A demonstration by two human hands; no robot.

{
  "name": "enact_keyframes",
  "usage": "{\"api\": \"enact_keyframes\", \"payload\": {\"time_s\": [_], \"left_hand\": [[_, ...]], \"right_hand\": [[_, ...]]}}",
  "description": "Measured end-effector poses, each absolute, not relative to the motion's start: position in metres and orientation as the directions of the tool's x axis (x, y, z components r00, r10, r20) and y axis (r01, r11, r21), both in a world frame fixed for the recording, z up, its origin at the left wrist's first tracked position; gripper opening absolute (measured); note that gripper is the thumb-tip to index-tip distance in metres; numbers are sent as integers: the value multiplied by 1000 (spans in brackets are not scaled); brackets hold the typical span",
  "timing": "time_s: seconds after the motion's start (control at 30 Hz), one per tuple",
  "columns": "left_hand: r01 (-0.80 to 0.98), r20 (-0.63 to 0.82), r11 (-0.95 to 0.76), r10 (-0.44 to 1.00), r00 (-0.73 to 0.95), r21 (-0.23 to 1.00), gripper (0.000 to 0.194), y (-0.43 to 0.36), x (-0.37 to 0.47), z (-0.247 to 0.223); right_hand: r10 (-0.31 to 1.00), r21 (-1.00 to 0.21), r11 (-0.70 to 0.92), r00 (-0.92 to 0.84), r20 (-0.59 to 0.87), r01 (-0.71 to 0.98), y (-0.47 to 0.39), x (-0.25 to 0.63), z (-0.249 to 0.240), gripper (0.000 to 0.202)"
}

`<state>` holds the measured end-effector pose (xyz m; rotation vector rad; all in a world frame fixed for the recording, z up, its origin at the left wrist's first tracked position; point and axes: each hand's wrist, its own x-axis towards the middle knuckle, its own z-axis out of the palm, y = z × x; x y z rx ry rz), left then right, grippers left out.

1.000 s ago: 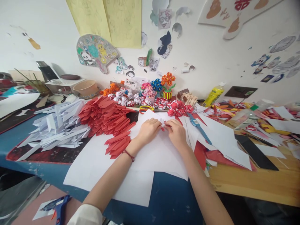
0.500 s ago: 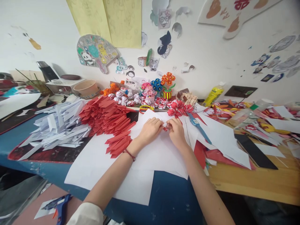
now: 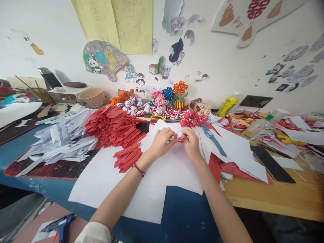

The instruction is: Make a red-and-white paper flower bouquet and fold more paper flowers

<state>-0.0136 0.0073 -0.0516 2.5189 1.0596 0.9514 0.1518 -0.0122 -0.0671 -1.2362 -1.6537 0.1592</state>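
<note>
Between my fingertips is a small red and white folded paper piece [image 3: 180, 137], partly covered by the fingers. My left hand [image 3: 163, 141] pinches it from the left, thumb and forefinger closed. On the other side my right hand [image 3: 191, 143] grips it with bent fingers. Both hands are over white paper sheets [image 3: 174, 165]. Left of them lies a heap of folded red paper strips [image 3: 115, 128], and farther left a heap of folded white strips [image 3: 63, 135]. Just beyond the hands sit red and white paper flowers [image 3: 192, 118].
A blue watch [image 3: 214, 139] lies right of my hands, with a black phone [image 3: 272, 163] farther right. Behind stand a flower pot [image 3: 179, 104] and a yellow bottle [image 3: 228, 104]. A blue glue gun [image 3: 63, 226] rests at the lower left.
The thumb and fingers of my left hand have spread a little around the paper piece, and more of its red and white shows. The view has shifted slightly.
</note>
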Motion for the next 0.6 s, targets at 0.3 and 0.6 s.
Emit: {"api": "enact_keyframes", "payload": {"time_s": [0.3, 0.6], "left_hand": [[585, 535, -705, 698, 476, 401, 9, -1, -16, -43], [546, 473, -725, 688, 550, 419, 5, 3, -19, -43]], "right_hand": [[728, -592, 531, 32, 685, 606, -16, 150, -62, 16], [742, -611, 533, 24, 670, 585, -17, 148, -62, 14]]}}
